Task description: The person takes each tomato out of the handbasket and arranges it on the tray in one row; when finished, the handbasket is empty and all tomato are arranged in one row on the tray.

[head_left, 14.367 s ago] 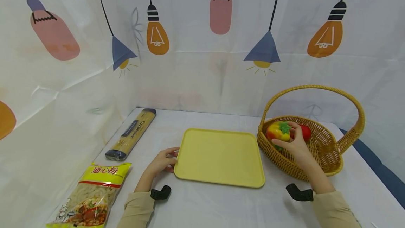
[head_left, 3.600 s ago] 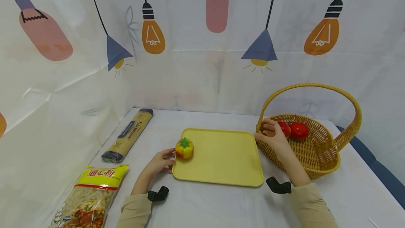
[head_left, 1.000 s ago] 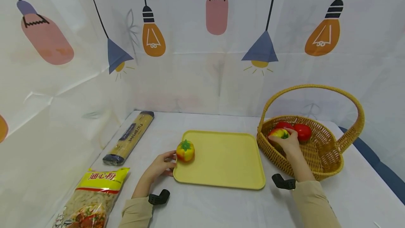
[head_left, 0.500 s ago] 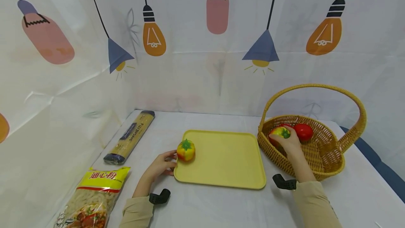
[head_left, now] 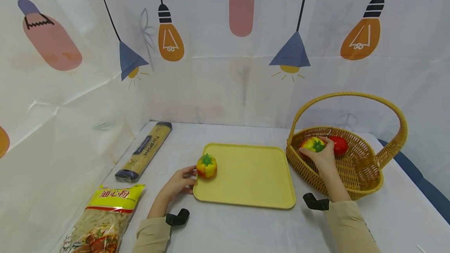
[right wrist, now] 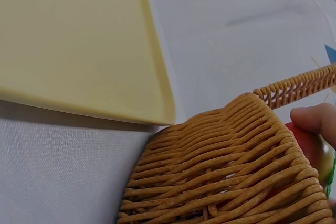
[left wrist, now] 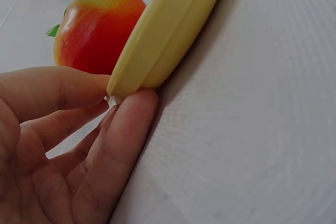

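My left hand (head_left: 178, 182) is at the left edge of the yellow tray (head_left: 249, 177), and in the left wrist view its thumb and fingers pinch the rim. A red-and-yellow bell pepper (head_left: 206, 166) with a green top sits on the tray by that edge. My right hand (head_left: 324, 158) reaches into the wicker basket (head_left: 355, 184) and grips a second such bell pepper (head_left: 312, 144) between thumb and fingers. Beside it in the basket lies a red tomato-like piece (head_left: 339, 145). In the right wrist view the basket wall hides most of the held pepper.
On the left of the white table lie a pack of spaghetti (head_left: 145, 151) and, nearer, a bag of macaroni (head_left: 105, 218). The basket's tall handle (head_left: 351, 95) arches above the right hand. A white printed sheet (head_left: 218, 89) hangs behind.
Since the earliest frame one pepper has come to rest on the tray's left side. The right hand is back in the basket; over the last second the pepper it grips has turned slightly.
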A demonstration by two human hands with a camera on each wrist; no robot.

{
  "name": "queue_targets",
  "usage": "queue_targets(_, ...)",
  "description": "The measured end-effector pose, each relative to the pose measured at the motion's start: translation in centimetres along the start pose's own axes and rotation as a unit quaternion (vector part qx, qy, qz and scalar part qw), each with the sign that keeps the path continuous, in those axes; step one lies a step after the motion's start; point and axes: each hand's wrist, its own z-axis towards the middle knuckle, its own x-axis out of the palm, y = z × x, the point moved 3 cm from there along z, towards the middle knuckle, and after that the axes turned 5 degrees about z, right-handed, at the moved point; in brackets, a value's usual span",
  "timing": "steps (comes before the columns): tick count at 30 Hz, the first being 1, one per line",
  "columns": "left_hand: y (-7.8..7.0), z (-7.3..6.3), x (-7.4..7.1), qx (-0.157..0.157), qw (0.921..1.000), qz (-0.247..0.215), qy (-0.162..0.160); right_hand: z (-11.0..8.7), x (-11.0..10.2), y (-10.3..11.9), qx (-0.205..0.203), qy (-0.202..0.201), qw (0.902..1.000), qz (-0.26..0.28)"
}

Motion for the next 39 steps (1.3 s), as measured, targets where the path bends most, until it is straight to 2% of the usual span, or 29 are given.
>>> queue_targets(10,-0.2,0.3,-0.1,0.003,1.0000,0.005,-0.006,0.1,-0.2,0.1,-0.033,-0.030,0.9981,-0.041)
queue_targets(20,0.0,0.1,-0.2,0.012,0.9999,0.002,0.006,-0.2,-0.2,0.1,-0.032,-0.044,0.9984,-0.012)
queue_targets(28,-0.2,-0.2,-0.1,0.035,0.9993,0.001,0.014,-0.6,-0.3,0.4,-0.043,-0.048,0.9974,-0.030)
queue_targets(35,0.0,0.0,-0.1,0.011,0.9999,0.003,0.005,-1.0,-0.2,1.1,-0.058,-0.041,0.9964,-0.045)
queue_targets(39,0.0,0.0,0.0,0.010,0.9999,0.001,0.005,-1.3,0.0,1.4,-0.070,-0.034,0.9956,-0.053)
